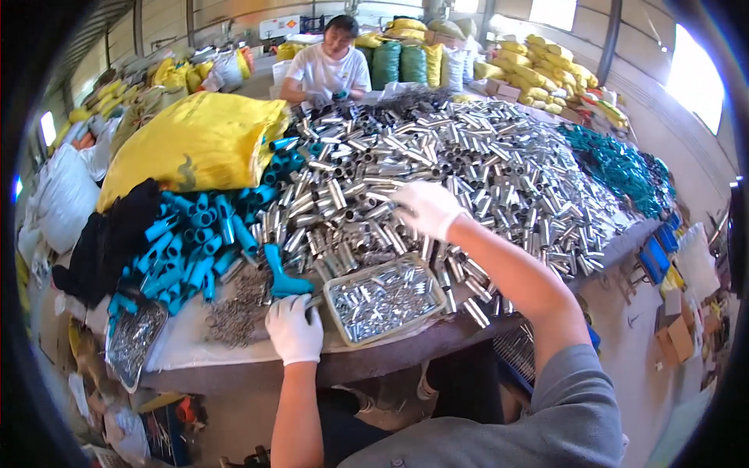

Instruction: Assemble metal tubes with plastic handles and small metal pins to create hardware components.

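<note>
Head view: gloved left hand [293, 327] grips a blue handle [279, 274] at the table edge, while the right hand [426, 207] closes loosely over the heap of metal tubes [468, 168]; picking one tube cleanly should avoid spilling neighbours.

yellow sack [195, 144] on table, left | green sacks [398, 62] far back | yellow sacks [538, 66] stacked back right

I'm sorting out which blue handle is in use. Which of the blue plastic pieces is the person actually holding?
The blue handle in the left hand, at the table's front edge; the other blue pieces lie heaped behind it, untouched.
</note>
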A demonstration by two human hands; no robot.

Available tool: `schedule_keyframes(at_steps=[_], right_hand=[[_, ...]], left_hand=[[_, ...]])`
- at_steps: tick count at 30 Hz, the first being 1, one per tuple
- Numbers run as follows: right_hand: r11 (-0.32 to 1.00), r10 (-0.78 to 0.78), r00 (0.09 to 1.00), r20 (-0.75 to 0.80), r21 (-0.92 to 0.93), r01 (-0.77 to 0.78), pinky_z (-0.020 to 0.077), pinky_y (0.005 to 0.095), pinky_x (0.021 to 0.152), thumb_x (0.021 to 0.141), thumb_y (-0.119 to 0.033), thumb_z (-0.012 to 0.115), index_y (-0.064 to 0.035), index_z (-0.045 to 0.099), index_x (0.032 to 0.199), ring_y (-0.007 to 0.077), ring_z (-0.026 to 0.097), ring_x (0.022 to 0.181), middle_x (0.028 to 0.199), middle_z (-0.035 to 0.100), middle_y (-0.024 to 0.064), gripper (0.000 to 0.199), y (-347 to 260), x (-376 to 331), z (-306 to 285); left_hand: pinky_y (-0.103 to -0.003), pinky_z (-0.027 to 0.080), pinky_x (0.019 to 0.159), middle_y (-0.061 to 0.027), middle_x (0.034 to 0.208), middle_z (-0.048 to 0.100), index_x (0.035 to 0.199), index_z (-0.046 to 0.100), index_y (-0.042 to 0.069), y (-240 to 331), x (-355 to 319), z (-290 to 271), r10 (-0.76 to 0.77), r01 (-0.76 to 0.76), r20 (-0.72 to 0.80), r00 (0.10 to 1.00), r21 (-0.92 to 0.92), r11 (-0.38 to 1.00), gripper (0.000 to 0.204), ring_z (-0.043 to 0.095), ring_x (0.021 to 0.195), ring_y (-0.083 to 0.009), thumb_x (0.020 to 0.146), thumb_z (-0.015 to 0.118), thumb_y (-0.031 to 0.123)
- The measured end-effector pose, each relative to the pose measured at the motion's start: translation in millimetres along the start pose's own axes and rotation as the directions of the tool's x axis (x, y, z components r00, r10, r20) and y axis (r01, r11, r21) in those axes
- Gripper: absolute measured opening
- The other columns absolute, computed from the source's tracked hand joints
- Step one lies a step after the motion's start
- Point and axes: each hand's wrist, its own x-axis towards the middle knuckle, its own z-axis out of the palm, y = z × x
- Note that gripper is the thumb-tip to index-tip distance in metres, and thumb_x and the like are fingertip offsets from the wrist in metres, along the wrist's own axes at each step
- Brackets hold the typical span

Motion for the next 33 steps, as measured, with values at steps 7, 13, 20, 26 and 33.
schedule_keyframes(at_steps=[7, 13, 20, 26, 33], right_hand=[[0.76, 0.468, 0.816, -0.339, -0.316, -0.567, 0.0485, 0.0444, 0.078, 0.085, -0.021, 0.049, -0.0121, 0.065, 0.091, 0.0335, 0.061, 0.09, 0.093, 0.063, 0.0137, 0.019, 199.1, -86.5, -58.3], [0.532, 0.756, 0.529, -0.384, -0.11, -0.84, 0.0481, 0.0429, 0.086, 0.087, -0.014, 0.044, -0.0154, 0.067, 0.106, 0.0337, 0.061, 0.1, 0.108, 0.064, 0.0147, 0.029, 314.6, -108.7, -79.4], [0.635, 0.723, 0.685, -0.088, -0.305, -0.71, 0.0465, 0.0406, 0.09, 0.084, -0.012, 0.047, -0.0117, 0.065, 0.108, 0.0332, 0.06, 0.104, 0.108, 0.064, 0.0168, 0.03, 394.5, -45.7, -36.4], [0.642, 0.757, 0.653, -0.015, -0.166, -0.749, 0.0474, 0.0424, 0.079, 0.079, -0.019, 0.058, -0.0064, 0.065, 0.101, 0.035, 0.063, 0.09, 0.097, 0.065, 0.021, 0.026, 485.0, -69.5, -36.7], [0.761, 0.562, 0.827, -0.022, -0.377, -0.528, 0.0472, 0.0433, 0.086, 0.082, -0.018, 0.052, -0.0057, 0.062, 0.107, 0.0361, 0.06, 0.102, 0.107, 0.063, 0.021, 0.03, 425.5, -38.4, -4.6]], left_hand=[[-0.042, 0.043, 0.086, -0.0043, 0.093, 0.061, 0.09, 0.066, 0.014, 6.2, 1.2, 9.1, 0.058, -0.058, -0.027, 0.998, 0.003, 0.998, 0.019, 0.054, 0.094, -0.0279, 0.071, 0.069, 0.017], [-0.043, 0.042, 0.084, -0.0064, 0.091, 0.061, 0.087, 0.065, 0.01, 8.4, 0.2, 7.0, 0.063, -0.063, 0.014, 0.998, 0.032, 0.997, 0.015, 0.054, 0.091, -0.0295, 0.072, 0.067, 0.015], [-0.044, 0.043, 0.083, -0.0097, 0.091, 0.062, 0.085, 0.065, 0.007, 9.4, -1.3, -2.7, 0.008, -0.015, 0.072, 0.997, 0.098, 0.995, 0.015, 0.056, 0.09, -0.0318, 0.071, 0.067, 0.01], [-0.042, 0.045, 0.08, -0.0074, 0.091, 0.063, 0.088, 0.067, 0.011, 17.2, 16.0, 11.2, 0.043, -0.048, 0.06, 0.997, 0.08, 0.996, 0.016, 0.058, 0.09, -0.03, 0.071, 0.069, 0.012], [-0.042, 0.045, 0.082, -0.0091, 0.09, 0.063, 0.086, 0.065, 0.008, 20.7, 13.0, -2.2, 0.002, -0.016, 0.101, 0.995, 0.144, 0.989, 0.016, 0.058, 0.089, -0.0302, 0.071, 0.068, 0.01]])
